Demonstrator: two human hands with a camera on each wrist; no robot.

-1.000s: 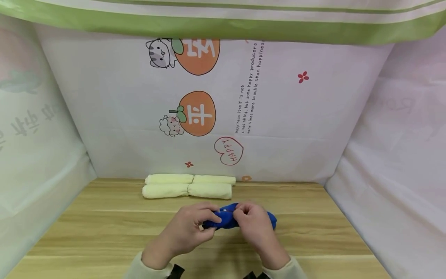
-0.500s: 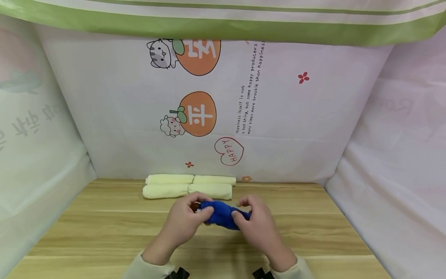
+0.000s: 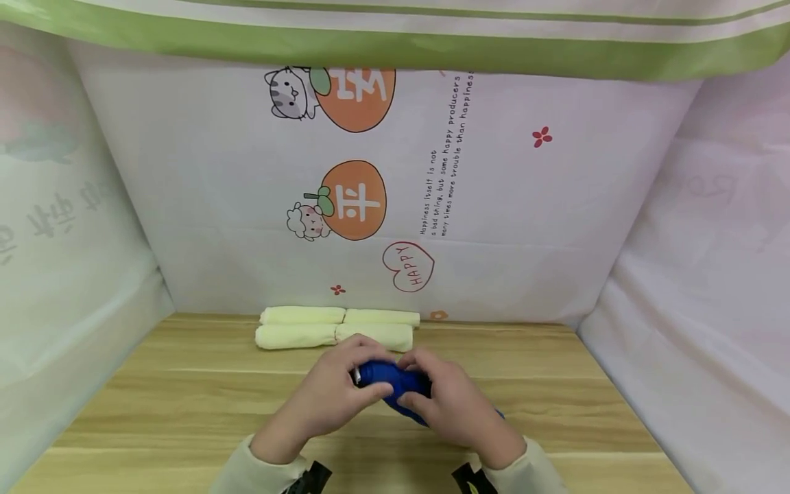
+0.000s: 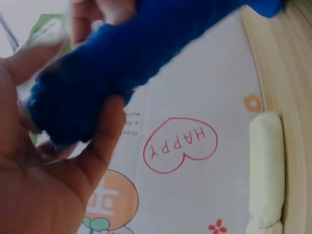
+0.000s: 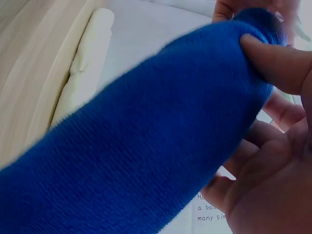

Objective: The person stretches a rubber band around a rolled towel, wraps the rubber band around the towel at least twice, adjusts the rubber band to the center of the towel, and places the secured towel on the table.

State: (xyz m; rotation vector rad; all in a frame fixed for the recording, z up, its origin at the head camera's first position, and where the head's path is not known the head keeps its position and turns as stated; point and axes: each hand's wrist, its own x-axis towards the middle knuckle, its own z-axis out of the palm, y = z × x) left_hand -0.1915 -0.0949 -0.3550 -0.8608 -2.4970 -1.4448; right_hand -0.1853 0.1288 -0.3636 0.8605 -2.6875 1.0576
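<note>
A rolled blue towel (image 3: 379, 372) is between my two hands over the table, slanting down to the right. Its ribbed cloth fills much of the right wrist view. My left hand (image 3: 330, 396) grips the left end, thumb in front and fingers over the top; in the left wrist view that end of the blue towel (image 4: 131, 53) looks bunched. My right hand (image 3: 453, 405) pinches the roll near its middle, with the thumb (image 5: 275, 61) pressed into the cloth. Past the right hand, only a small blue tip shows in the head view; the palm hides the rest.
Two pale yellow rolled towels (image 3: 296, 336), each cinched at the middle, lie side by side at the back of the wooden table (image 3: 204, 405). A white printed sheet (image 3: 494, 226) rises behind them, and white cloth walls (image 3: 697, 309) stand at both sides.
The blue towel has been turned in the hands and now slants down to the right. The right hand has shifted its pinch along it; the left hand has moved over its left end.
</note>
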